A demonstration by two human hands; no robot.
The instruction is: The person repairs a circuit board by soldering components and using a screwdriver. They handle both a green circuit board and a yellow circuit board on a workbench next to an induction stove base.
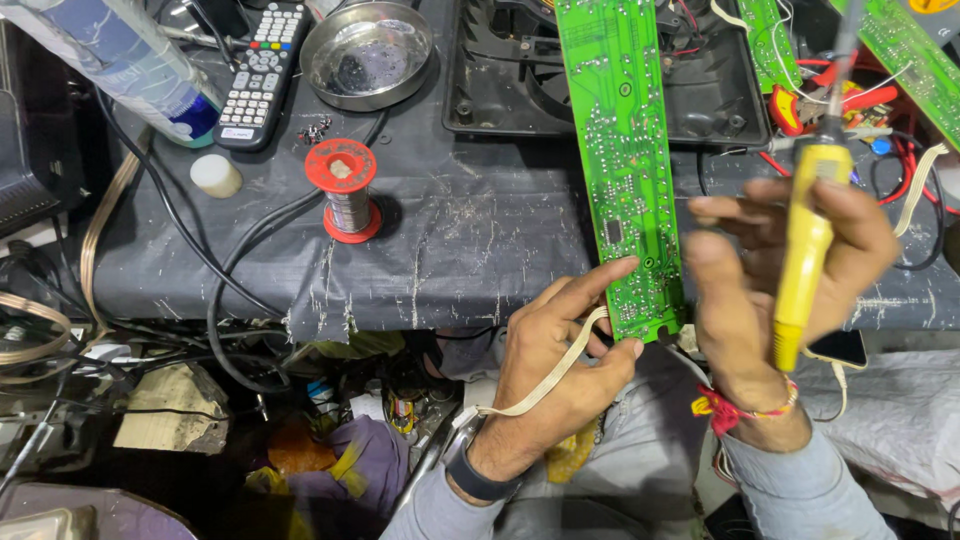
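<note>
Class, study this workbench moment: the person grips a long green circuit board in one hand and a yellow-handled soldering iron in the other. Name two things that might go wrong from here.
1. The left hand pinches only the bottom end of the green circuit board, so the long board may wobble.
2. The right hand holds the soldering iron close to the left-hand fingers and the beige ribbon cable; a slip might burn either.

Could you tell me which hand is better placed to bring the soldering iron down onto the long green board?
Probably the right hand: it already holds the yellow soldering iron beside the green circuit board. The left hand is occupied pinching the board's lower end and a flat ribbon cable.
</note>
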